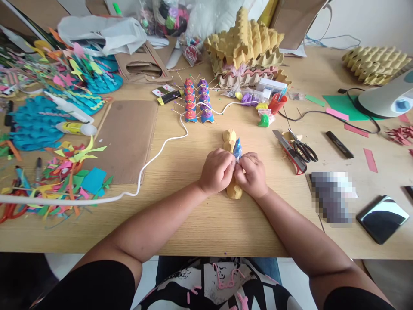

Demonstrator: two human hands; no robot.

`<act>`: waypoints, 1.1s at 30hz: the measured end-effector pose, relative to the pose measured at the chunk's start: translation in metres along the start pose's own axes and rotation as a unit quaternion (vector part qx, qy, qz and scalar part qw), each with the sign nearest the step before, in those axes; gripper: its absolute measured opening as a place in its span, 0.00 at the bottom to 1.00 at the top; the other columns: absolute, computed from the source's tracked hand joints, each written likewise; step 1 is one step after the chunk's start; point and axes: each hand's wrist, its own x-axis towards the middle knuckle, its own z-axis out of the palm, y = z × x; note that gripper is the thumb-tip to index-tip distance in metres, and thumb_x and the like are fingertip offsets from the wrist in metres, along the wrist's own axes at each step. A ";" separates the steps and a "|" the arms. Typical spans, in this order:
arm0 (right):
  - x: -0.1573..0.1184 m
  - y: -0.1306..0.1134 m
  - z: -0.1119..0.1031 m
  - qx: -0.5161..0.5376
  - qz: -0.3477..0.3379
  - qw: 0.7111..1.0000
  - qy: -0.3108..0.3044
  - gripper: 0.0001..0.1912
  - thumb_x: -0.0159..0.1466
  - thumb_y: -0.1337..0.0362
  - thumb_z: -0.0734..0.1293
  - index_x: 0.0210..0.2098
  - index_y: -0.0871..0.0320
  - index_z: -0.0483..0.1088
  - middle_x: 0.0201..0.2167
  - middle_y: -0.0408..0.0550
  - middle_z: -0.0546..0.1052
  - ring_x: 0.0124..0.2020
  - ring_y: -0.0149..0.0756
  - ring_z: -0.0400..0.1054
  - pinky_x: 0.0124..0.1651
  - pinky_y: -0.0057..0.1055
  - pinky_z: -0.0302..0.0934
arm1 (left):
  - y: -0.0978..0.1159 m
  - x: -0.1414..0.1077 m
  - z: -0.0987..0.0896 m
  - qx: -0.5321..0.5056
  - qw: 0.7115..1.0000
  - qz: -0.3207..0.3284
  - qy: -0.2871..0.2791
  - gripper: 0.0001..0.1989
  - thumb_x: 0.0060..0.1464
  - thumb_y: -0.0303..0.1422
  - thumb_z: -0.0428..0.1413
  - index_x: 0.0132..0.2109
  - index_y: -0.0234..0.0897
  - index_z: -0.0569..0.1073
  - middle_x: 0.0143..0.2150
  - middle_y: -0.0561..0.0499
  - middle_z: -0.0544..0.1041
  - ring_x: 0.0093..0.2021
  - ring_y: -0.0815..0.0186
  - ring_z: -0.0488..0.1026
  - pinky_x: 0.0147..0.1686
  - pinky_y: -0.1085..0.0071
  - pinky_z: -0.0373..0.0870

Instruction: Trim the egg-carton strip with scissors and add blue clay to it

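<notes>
Near the middle of the table, my left hand (218, 170) and my right hand (251, 173) are closed close together, both pinching a small clear bag with something blue (238, 148) inside. The blue part points away from me, above my fingers. Beneath my hands lies a yellow egg-carton strip (234, 190), its far end showing beyond my left hand and its middle hidden. Farther back stand two rows of painted carton figures, one red (190, 101) and one purple (205, 101), with pins sticking out.
Cardboard (125, 140) and paper scraps (80, 172) lie left, with a white cable (167, 140) crossing. To the right are a cutter (292, 155), scissors (305, 150), a black marker (339, 144) and a red cup (277, 103). Egg trays (247, 43) are stacked behind.
</notes>
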 end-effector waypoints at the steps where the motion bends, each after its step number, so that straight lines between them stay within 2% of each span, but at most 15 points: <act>1: 0.000 -0.001 0.000 -0.004 -0.002 1.000 -0.003 0.15 0.69 0.69 0.63 0.30 0.49 0.54 0.22 0.39 0.67 0.26 0.38 0.61 0.44 0.39 0.66 | 0.000 0.000 0.000 0.002 1.000 0.004 0.003 0.12 0.74 0.28 0.48 0.37 0.44 0.63 0.31 0.49 0.74 0.36 0.57 0.68 0.39 0.59 0.64; 10: 0.002 -0.005 -0.002 0.079 -0.012 0.997 -0.022 0.14 0.72 0.67 0.61 0.32 0.49 0.53 0.23 0.39 0.65 0.26 0.37 0.60 0.42 0.40 0.64 | -0.003 -0.001 0.000 -0.038 0.998 0.040 0.013 0.13 0.75 0.31 0.45 0.36 0.44 0.60 0.30 0.51 0.68 0.34 0.59 0.68 0.37 0.59 0.63; 15: -0.001 -0.005 -0.004 0.142 0.048 0.988 -0.045 0.13 0.75 0.64 0.59 0.32 0.50 0.57 0.26 0.42 0.69 0.28 0.37 0.64 0.36 0.38 0.63 | -0.004 0.000 -0.001 -0.127 0.991 -0.024 0.029 0.13 0.76 0.31 0.46 0.37 0.44 0.61 0.31 0.52 0.68 0.34 0.62 0.68 0.35 0.63 0.66; 19: -0.004 -0.005 -0.003 0.151 0.099 0.983 -0.037 0.13 0.75 0.62 0.60 0.32 0.50 0.59 0.26 0.43 0.69 0.29 0.38 0.65 0.35 0.39 0.63 | -0.005 -0.001 0.000 -0.126 0.991 -0.043 0.029 0.14 0.76 0.33 0.46 0.37 0.43 0.62 0.32 0.51 0.70 0.35 0.63 0.68 0.37 0.63 0.67; 21: -0.005 -0.006 -0.003 0.126 0.089 0.988 -0.009 0.12 0.74 0.63 0.61 0.32 0.50 0.60 0.26 0.43 0.70 0.30 0.39 0.67 0.38 0.41 0.65 | -0.004 -0.002 0.002 -0.108 0.992 -0.052 0.039 0.14 0.76 0.33 0.47 0.37 0.43 0.63 0.32 0.51 0.70 0.35 0.62 0.68 0.38 0.63 0.67; 24: -0.005 -0.006 -0.003 0.085 0.037 0.995 0.025 0.10 0.73 0.66 0.62 0.34 0.50 0.62 0.27 0.43 0.72 0.31 0.40 0.68 0.45 0.45 0.68 | -0.004 -0.003 0.002 -0.076 0.992 -0.074 0.063 0.13 0.76 0.34 0.47 0.37 0.43 0.64 0.34 0.49 0.73 0.37 0.61 0.68 0.40 0.62 0.67; 27: -0.005 -0.003 -0.005 0.050 0.010 0.998 0.040 0.02 0.73 0.64 0.65 0.42 0.50 0.68 0.37 0.48 0.78 0.39 0.44 0.73 0.51 0.49 0.69 | -0.007 -0.003 0.000 -0.111 0.984 -0.120 0.074 0.15 0.76 0.37 0.47 0.36 0.42 0.64 0.35 0.49 0.73 0.37 0.62 0.69 0.40 0.63 0.66; 28: -0.005 -0.001 -0.005 0.035 0.010 0.998 0.049 0.04 0.74 0.60 0.67 0.48 0.50 0.70 0.44 0.52 0.79 0.47 0.48 0.75 0.55 0.52 0.69 | -0.008 -0.003 -0.001 -0.140 0.976 -0.145 0.076 0.16 0.76 0.39 0.48 0.35 0.42 0.63 0.33 0.51 0.71 0.36 0.63 0.68 0.39 0.64 0.66; 29: -0.005 0.002 -0.006 0.017 0.011 0.998 0.057 0.13 0.73 0.56 0.69 0.55 0.50 0.70 0.52 0.56 0.79 0.56 0.53 0.74 0.59 0.56 0.69 | -0.009 -0.003 -0.002 -0.173 0.967 -0.174 0.076 0.18 0.76 0.41 0.48 0.34 0.42 0.62 0.30 0.53 0.68 0.33 0.64 0.66 0.37 0.65 0.65; 31: -0.005 0.008 -0.007 -0.013 0.008 0.999 0.051 0.31 0.72 0.46 0.71 0.68 0.51 0.64 0.66 0.63 0.73 0.71 0.62 0.65 0.70 0.63 0.63 | -0.011 -0.002 -0.004 -0.237 0.944 -0.221 0.062 0.22 0.75 0.46 0.50 0.32 0.42 0.60 0.27 0.55 0.63 0.30 0.66 0.62 0.34 0.66 0.63; 33: -0.005 0.014 -0.007 -0.021 0.007 1.000 -0.003 0.39 0.72 0.40 0.69 0.74 0.51 0.59 0.70 0.63 0.71 0.77 0.64 0.59 0.75 0.67 0.55 | -0.011 -0.002 -0.005 -0.283 0.930 -0.232 0.028 0.24 0.73 0.48 0.52 0.30 0.41 0.60 0.27 0.55 0.62 0.30 0.67 0.62 0.32 0.67 0.61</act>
